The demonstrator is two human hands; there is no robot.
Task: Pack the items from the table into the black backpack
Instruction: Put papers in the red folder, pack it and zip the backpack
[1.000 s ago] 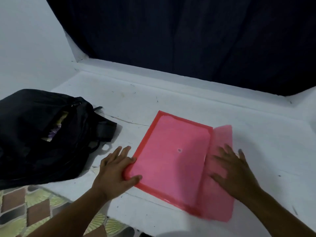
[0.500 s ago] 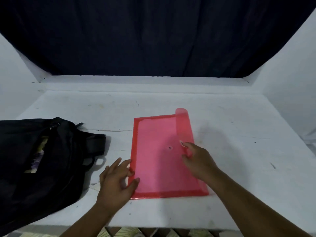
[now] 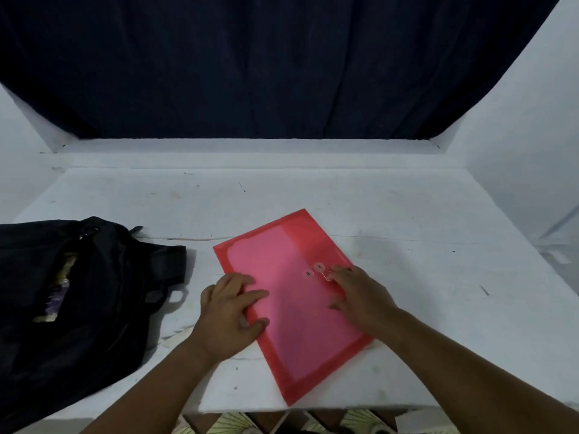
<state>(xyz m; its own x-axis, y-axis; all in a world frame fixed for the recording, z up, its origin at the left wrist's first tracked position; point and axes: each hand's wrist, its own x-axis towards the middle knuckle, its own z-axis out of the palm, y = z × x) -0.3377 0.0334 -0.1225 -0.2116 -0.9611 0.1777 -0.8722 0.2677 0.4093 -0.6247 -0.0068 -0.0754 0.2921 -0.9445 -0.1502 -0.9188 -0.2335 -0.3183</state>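
Red folder (image 3: 291, 296) flat on the white table (image 3: 407, 214), just right of the black backpack (image 3: 78, 292) — left hand (image 3: 227, 311) spread flat, pinning its edge; right hand (image 3: 360, 296) pinching the closure string (image 3: 327, 275), likely to tie the flap before packing.

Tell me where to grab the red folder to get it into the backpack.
Grip the red folder by its left long edge, where the left hand already rests, thumb on top. It lies flat, flap folded over, so nothing else sticks up; that edge faces the black backpack. The right hand is at the string.
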